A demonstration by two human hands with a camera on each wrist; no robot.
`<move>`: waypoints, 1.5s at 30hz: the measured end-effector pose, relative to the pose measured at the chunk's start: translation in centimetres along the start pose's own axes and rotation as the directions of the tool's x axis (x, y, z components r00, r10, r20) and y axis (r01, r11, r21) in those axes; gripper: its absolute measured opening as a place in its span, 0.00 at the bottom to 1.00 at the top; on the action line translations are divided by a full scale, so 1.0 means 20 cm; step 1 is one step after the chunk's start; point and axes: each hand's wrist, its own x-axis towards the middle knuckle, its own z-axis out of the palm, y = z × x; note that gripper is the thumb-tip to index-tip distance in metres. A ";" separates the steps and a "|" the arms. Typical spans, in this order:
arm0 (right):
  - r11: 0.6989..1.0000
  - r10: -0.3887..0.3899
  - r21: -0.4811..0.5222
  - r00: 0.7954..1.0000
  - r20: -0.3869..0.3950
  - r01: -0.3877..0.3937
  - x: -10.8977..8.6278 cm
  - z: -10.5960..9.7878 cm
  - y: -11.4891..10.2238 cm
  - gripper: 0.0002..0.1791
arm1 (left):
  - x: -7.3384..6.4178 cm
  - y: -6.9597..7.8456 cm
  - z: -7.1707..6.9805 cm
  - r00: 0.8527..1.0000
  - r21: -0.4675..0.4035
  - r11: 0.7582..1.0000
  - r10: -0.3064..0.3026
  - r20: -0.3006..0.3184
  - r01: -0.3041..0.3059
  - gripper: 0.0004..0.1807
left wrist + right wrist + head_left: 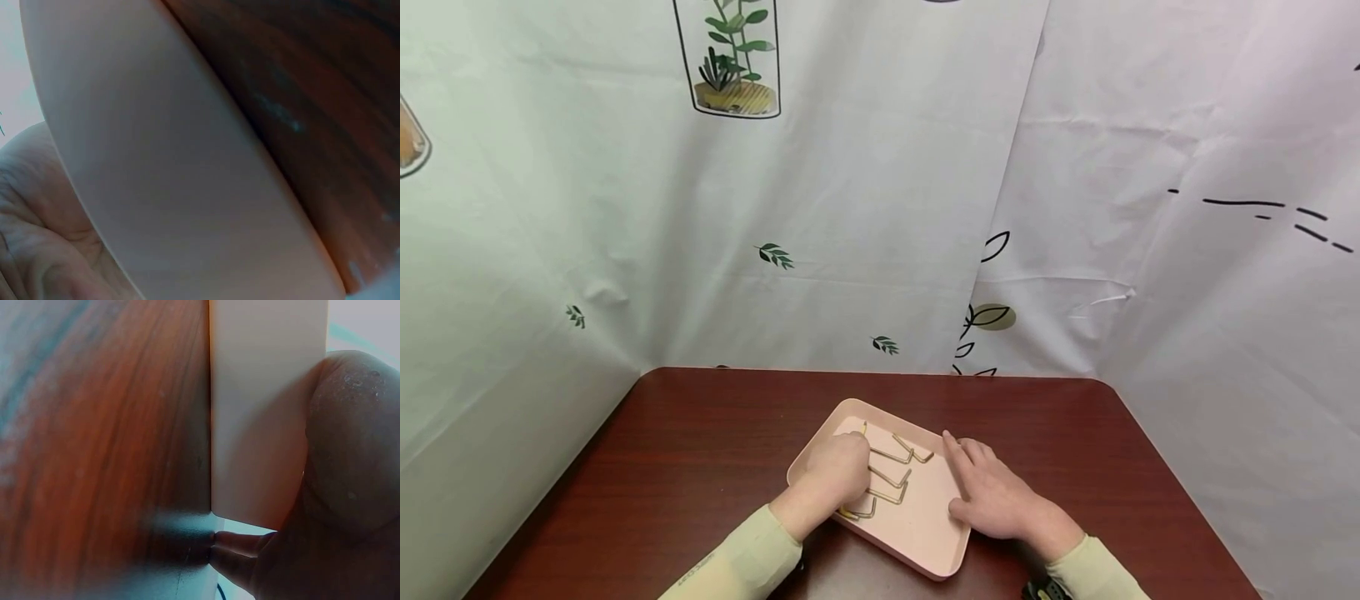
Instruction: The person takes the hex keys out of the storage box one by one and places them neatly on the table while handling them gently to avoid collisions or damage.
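Note:
A pale pink tray (925, 546) stands at an angle on the table. Several thin brass-coloured bent rods (891, 497) lie in its left half, with sharp bends at their right ends. My left hand (835, 471) reaches down into the tray with curled fingers over the left ends of the rods. Its fingertips are hidden, and I cannot tell if they pinch a rod. On the right side my right hand (996, 496) rests against the tray, fingers stretched toward the far corner and thumb at the rim. The right wrist view shows the hand (356, 437) up against the tray wall (265, 375).
The dark reddish-brown wooden table (715, 433) reaches back to a white printed cloth (865, 208) hanging behind it. More cloth hangs along the left and right sides. A dark wrist strap (1047, 588) shows under the right sleeve.

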 end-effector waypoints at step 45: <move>1.000 -0.013 0.009 1.000 0.000 0.013 -0.01 -0.01 0.01 0.55 | 0.01 -0.16 -0.16 0.995 -0.121 0.989 -0.093 -0.043 0.088 0.15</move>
